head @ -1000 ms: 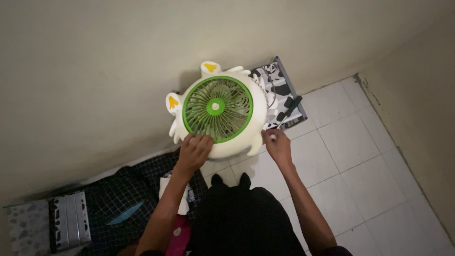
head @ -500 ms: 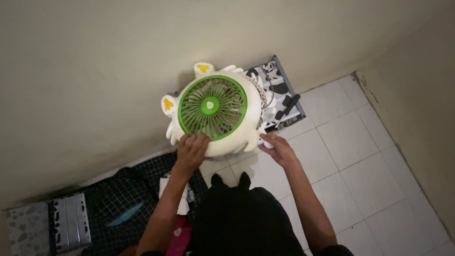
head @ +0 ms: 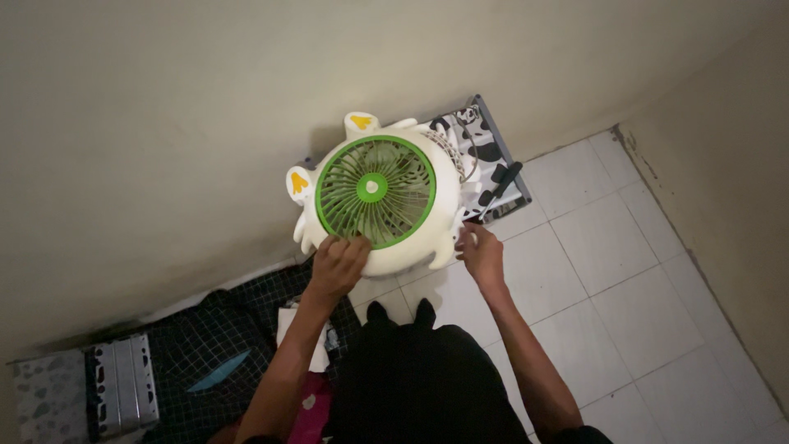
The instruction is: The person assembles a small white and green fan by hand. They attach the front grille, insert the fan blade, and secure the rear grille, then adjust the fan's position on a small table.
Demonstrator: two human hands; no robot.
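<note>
Centre frame: your left hand (head: pixel 337 265) and right hand (head: pixel 481 251) grip the cream-and-green fan (head: pixel 380 197); grille remains fitted.

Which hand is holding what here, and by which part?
The left hand grips the cream fan at the lower rim of its green grille. The right hand touches the fan's lower right edge.

Smooth, glossy cream plastic fan (head: pixel 382 201) with a green plastic grille (head: pixel 376 191), beside a cow-print cloth (head: pixel 486 160), above glazed white floor tiles (head: pixel 625 271) and a checked dark fabric (head: pixel 205 353).
</note>
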